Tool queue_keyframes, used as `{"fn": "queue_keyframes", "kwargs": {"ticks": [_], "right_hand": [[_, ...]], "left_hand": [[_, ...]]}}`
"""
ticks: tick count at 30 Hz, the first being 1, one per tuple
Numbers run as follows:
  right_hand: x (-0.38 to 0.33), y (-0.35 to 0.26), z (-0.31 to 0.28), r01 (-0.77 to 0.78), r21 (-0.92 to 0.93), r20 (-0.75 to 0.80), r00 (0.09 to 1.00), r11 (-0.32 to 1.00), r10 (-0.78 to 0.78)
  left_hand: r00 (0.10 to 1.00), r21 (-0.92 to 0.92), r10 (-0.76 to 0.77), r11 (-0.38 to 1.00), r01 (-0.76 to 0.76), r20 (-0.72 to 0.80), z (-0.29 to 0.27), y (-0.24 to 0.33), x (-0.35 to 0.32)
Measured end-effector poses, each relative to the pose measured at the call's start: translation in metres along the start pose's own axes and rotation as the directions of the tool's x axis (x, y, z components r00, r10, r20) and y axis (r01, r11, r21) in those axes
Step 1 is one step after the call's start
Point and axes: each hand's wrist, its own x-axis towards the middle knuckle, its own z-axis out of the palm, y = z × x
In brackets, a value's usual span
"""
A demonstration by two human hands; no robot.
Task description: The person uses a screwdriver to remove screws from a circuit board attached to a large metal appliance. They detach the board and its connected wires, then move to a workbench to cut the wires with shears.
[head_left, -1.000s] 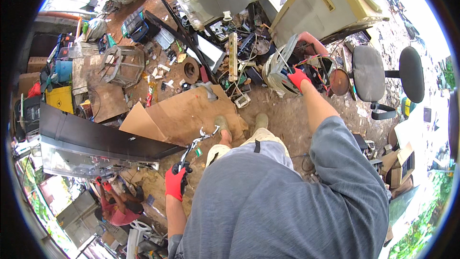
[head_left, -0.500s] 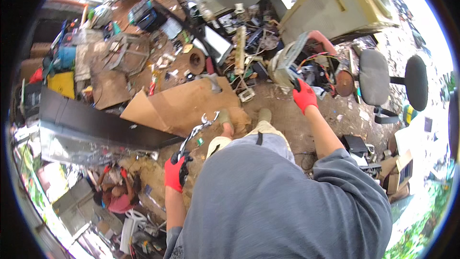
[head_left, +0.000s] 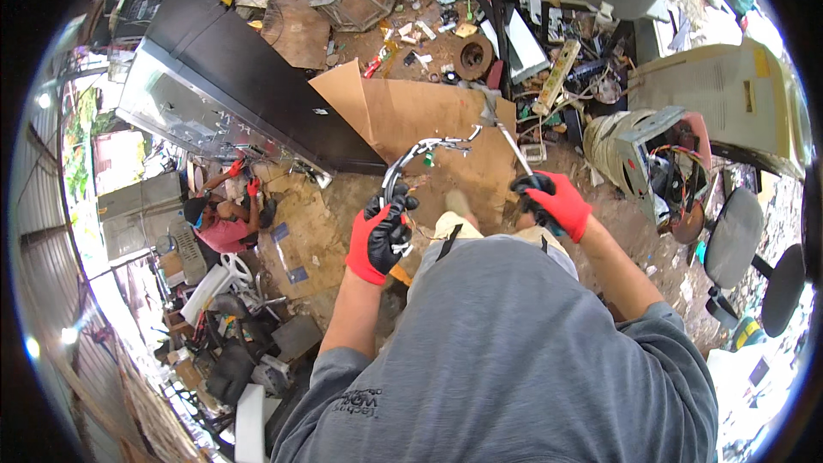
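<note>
My left hand (head_left: 382, 236), in a red and black glove, is closed around a bundle of grey and white cables (head_left: 415, 154). Their loose ends arc up and to the right over the cardboard. My right hand (head_left: 557, 204), gloved the same way, grips a thin metal-shafted tool (head_left: 516, 152) by a dark handle; its exact kind is unclear. The shaft points up and left, toward the cable ends, with a gap between. Both hands are in front of my body. Beneath the cables and the shaft lies a flat brown cardboard sheet (head_left: 429, 107).
A large dark cabinet (head_left: 257, 77) lies at the left. To the right stand an opened metal casing (head_left: 639, 154) with wires and a beige appliance shell (head_left: 711, 90). Scrap covers the far ground. At lower left, a co-worker (head_left: 230, 227) in red gloves crouches beside the cabinet.
My view has shifted left. My right hand has come away from the metal casing toward my body, and the tool shaft now shows. The cable bundle is nearer the right hand.
</note>
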Motion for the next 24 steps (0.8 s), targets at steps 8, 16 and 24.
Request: {"fn": "queue_keyframes", "kwargs": {"ticks": [8,16,24], "right_hand": [[0.058,-0.083,0.152,0.052,0.045,0.216,0.975,0.998,-0.060],[0.107,-0.073,0.262,0.354,-0.422,0.271,0.928,0.835,-0.257],[0.136,-0.086,0.379,0.640,-0.580,0.813,0.427,0.504,0.395]], "left_hand": [[0.977,-0.357,0.111,0.933,-0.040,0.181,-0.052,0.016,-0.028],[0.975,-0.580,0.224,0.795,-0.180,0.005,-0.138,0.016,-0.066],[0.826,-0.746,0.322,0.363,-0.559,-0.462,-0.187,-0.010,-0.110]]}}
